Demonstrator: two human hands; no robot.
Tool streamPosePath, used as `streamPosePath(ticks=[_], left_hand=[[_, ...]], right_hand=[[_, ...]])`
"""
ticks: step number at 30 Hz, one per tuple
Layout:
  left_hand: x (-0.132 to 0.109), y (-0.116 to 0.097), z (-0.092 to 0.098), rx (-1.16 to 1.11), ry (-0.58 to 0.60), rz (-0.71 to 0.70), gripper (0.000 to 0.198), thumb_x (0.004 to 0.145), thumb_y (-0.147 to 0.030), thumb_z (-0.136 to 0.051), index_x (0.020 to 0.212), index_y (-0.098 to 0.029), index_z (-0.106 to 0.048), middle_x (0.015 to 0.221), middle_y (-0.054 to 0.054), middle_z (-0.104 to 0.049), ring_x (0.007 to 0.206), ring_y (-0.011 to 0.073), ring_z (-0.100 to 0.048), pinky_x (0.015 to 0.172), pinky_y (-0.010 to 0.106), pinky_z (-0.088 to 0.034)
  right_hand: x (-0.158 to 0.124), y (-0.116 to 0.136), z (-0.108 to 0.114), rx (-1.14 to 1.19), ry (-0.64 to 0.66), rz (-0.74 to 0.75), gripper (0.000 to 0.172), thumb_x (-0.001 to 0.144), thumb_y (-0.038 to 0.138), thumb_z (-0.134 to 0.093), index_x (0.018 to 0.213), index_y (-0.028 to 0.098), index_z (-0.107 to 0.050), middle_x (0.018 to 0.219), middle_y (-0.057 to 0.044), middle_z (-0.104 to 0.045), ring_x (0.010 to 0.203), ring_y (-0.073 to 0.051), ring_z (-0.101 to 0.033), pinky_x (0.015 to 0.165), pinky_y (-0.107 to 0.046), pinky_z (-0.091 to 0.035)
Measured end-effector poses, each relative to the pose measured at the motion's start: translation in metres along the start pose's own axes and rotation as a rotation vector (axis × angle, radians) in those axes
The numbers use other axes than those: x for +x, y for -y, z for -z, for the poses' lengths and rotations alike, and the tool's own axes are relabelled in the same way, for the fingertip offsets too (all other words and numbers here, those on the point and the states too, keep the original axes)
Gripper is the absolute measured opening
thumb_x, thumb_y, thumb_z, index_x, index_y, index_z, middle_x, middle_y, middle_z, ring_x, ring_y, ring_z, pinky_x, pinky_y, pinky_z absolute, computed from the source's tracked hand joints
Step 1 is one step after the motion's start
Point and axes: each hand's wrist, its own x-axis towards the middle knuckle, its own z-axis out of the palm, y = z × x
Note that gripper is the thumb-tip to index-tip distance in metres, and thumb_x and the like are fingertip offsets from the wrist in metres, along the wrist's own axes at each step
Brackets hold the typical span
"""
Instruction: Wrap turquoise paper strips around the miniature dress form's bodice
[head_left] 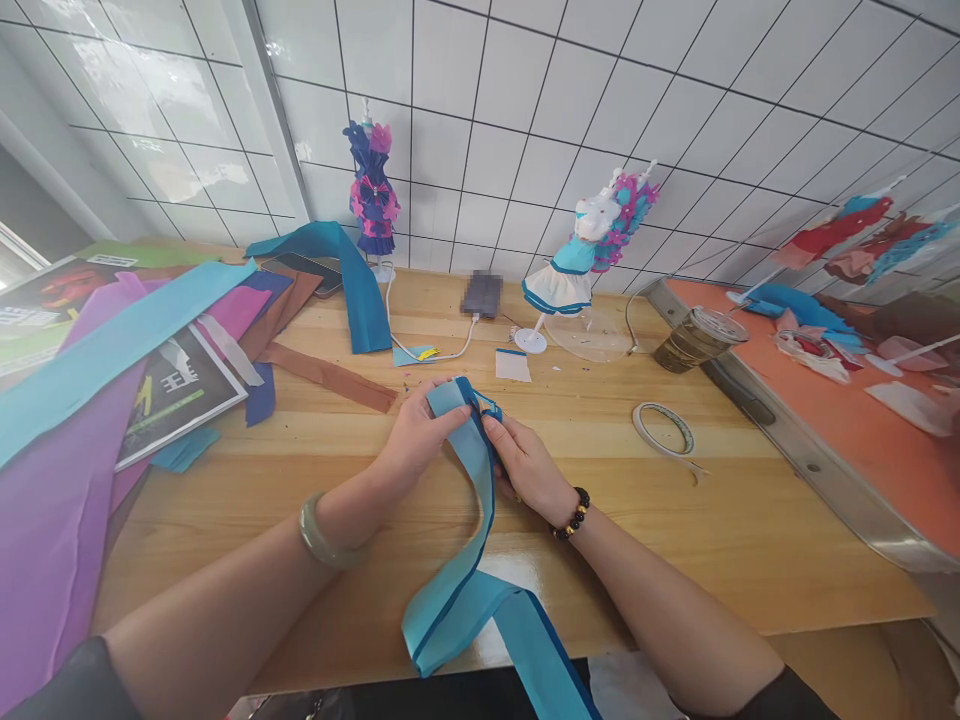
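A long light blue fabric strip [472, 470] with a dark blue edge runs from my hands down over the table's front edge, folding over itself midway. Near its upper end, my left hand [421, 435] is closed on it, thumb on top. My right hand [529, 465] is closed at the dark blue edge of the same strip, thumb and fingers pinched together. A thin dark blue loop [491, 405] curls out beside the right thumb; whether it is loose trim or part of something else I cannot tell. The right fingers' undersides are hidden.
Coloured sheets, a purple one [67, 480] among them, pile up at left. Small dressed stands, one with a blue-and-white dress [566, 270], stand along the tiled wall. A tape roll [664, 430], a lidded cup [697, 340] and an orange surface [885, 440] are at right.
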Motion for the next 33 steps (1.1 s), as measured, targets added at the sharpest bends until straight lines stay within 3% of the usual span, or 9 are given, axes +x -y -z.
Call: streamPosePath(ticks=[8, 12, 20, 33], left_hand=[[0.0032, 0.001, 0.0048, 0.009, -0.001, 0.021, 0.047, 0.069, -0.027, -0.072, 0.113, -0.019, -0.057, 0.09, 0.003, -0.068, 0.081, 0.017, -0.063, 0.077, 0.03, -0.049], [0.0037, -0.003, 0.0035, 0.009, -0.009, 0.019, 0.052, 0.068, -0.025, -0.072, 0.116, -0.018, -0.055, 0.085, 0.002, -0.066, 0.075, 0.0144, -0.061, 0.072, 0.027, -0.048], [0.0007, -0.002, 0.0008, 0.0, 0.006, 0.015, 0.056, 0.066, -0.026, -0.075, 0.117, -0.017, -0.054, 0.097, 0.004, -0.063, 0.08, 0.0137, -0.061, 0.074, 0.027, -0.048], [-0.003, -0.0014, -0.0016, 0.067, 0.072, 0.018, 0.055, 0.07, -0.027, -0.074, 0.12, -0.016, -0.052, 0.088, 0.004, -0.068, 0.078, 0.0153, -0.063, 0.071, 0.027, -0.049]], right_hand=[[0.0007, 0.003, -0.001, -0.002, 0.002, -0.024, 0.042, 0.086, 0.063, -0.043, 0.084, 0.021, -0.047, 0.047, 0.008, -0.039, 0.031, -0.006, -0.034, 0.029, -0.019, -0.025], [-0.0004, 0.0041, -0.0019, -0.007, 0.008, -0.027, 0.041, 0.086, 0.062, -0.044, 0.083, 0.021, -0.047, 0.046, 0.008, -0.038, 0.031, -0.006, -0.033, 0.029, -0.019, -0.024], [-0.0012, 0.0028, -0.0012, -0.019, 0.002, 0.006, 0.04, 0.088, 0.061, -0.042, 0.086, 0.022, -0.048, 0.047, 0.008, -0.041, 0.031, -0.006, -0.036, 0.029, -0.019, -0.027], [-0.0011, 0.0005, -0.0013, -0.013, -0.017, 0.042, 0.038, 0.09, 0.058, -0.041, 0.083, 0.021, -0.048, 0.049, 0.007, -0.04, 0.032, -0.007, -0.038, 0.029, -0.019, -0.028]])
